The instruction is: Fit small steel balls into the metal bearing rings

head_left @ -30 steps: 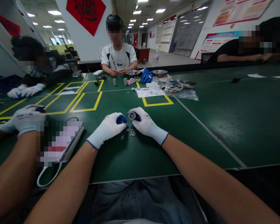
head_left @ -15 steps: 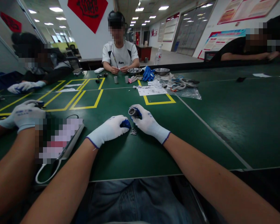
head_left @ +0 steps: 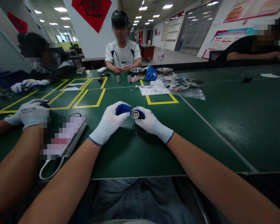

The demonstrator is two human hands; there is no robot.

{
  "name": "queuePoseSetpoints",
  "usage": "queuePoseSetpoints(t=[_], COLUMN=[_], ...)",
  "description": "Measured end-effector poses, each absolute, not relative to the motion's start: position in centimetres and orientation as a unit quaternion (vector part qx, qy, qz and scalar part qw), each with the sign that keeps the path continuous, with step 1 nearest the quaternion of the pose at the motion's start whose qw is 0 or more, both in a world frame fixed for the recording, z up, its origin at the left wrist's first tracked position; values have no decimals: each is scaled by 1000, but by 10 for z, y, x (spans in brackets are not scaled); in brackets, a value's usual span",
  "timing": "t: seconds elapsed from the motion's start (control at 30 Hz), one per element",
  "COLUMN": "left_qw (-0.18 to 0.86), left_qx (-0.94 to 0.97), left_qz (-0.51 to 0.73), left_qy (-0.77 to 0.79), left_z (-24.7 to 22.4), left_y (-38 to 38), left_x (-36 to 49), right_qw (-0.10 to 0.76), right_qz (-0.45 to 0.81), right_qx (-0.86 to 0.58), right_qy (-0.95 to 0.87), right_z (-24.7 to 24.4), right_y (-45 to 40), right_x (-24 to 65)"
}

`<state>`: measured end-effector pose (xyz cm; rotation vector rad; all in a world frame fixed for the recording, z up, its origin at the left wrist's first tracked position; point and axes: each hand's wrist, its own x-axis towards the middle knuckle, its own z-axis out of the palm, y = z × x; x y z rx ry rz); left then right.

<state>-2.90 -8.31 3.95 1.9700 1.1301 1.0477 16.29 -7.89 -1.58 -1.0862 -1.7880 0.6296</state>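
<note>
My right hand (head_left: pixel 150 120), in a white glove with blue palm and fingers, is wrapped round a small metal cylinder (head_left: pixel 135 114). The cylinder's round open end is turned toward me, and small parts show inside. My left hand (head_left: pixel 113 119), gloved the same way, is at the cylinder's left side, its thumb and fingers curled together close to the rim. What those fingers pinch, if anything, is hidden. On the green table (head_left: pixel 140 155) just below the cylinder lie several small metal rings (head_left: pixel 136 130), blurred now. More tiny shiny pieces (head_left: pixel 123 124) lie under my left hand.
At my left, a phone (head_left: pixel 64 137) with a white cable rests near another person's gloved hand (head_left: pixel 35 112). Paper scraps (head_left: pixel 154 89), blue gloves (head_left: pixel 151 73), metal bowls (head_left: pixel 165 71) and plastic bags lie farther back. Across the table sits a person in a white shirt (head_left: pixel 123 54).
My left hand has risen from the table beside the rings to the cylinder's rim. My right hand has turned the cylinder's open end more toward me.
</note>
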Motion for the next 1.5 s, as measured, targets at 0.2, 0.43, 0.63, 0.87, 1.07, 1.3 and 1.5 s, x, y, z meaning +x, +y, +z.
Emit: queuePoseSetpoints(t=[0.2, 0.43, 0.63, 0.87, 1.07, 1.3, 1.5], left_qw=[233, 224, 216, 231, 211, 157, 181], left_qx=[802, 823, 804, 747, 733, 714, 747], left_qz=[348, 317, 319, 342, 332, 388, 324], left_qy=[426, 415, 452, 521, 555, 561, 552], left_z=[42, 42, 41, 34, 33, 27, 30], left_y=[-88, -87, -89, -91, -93, -90, -84], left_x=[-29, -29, -24, -14, -9, -9, -20], right_qw=[442, 418, 416, 407, 399, 437, 485], right_qz=[251, 256, 245, 215, 181, 188, 205], right_qx=[-442, -434, -433, -440, -441, -452, -480], right_qy=[-739, -756, -761, -771, -783, -755, -702], right_z=[-14, -9, -9, -13, -19, -21, -18], right_y=[-83, -89, -90, -88, -84, -81, -75], right_x=[160, 159, 159, 157, 158, 159, 164])
